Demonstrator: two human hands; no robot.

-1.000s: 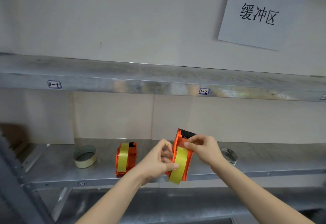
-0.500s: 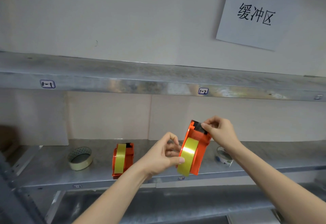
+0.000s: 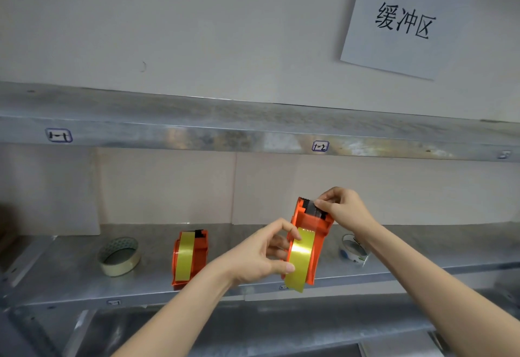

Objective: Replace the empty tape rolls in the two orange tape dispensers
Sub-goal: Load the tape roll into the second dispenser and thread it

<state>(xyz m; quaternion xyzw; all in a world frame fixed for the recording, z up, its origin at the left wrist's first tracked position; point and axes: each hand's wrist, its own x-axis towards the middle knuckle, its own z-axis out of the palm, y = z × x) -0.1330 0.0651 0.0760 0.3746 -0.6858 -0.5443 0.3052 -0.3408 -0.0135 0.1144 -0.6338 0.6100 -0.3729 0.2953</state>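
Head camera view shows us holding one orange tape dispenser (image 3: 316, 232) in the air, in front of the lower metal shelf (image 3: 70, 275). Our left hand (image 3: 261, 255) grips the round body of this dispenser from its left side, the fingers (image 3: 289, 234) closed around its edge and on the yellow tape roll (image 3: 298, 258) that sits inside it. A loose end of the yellow tape hangs down below the dispenser. Our right hand (image 3: 344, 207) pinches the black cutter part at the top of the same dispenser, thumb and fingertips pressed together on it. The second orange dispenser (image 3: 190, 258) stands upright on the lower shelf, to the left of the held one and well apart from it, and it also carries yellow tape. Further left of it, a pale tape roll (image 3: 119, 256) lies tilted on the shelf. To the right of the held dispenser, partly behind our right wrist, a small empty-looking ring (image 3: 353, 249) rests on the shelf; we cannot tell exactly what it is. Above the upper shelf (image 3: 253, 128), a paper sign (image 3: 399, 24) with handwritten characters hangs on the wall.
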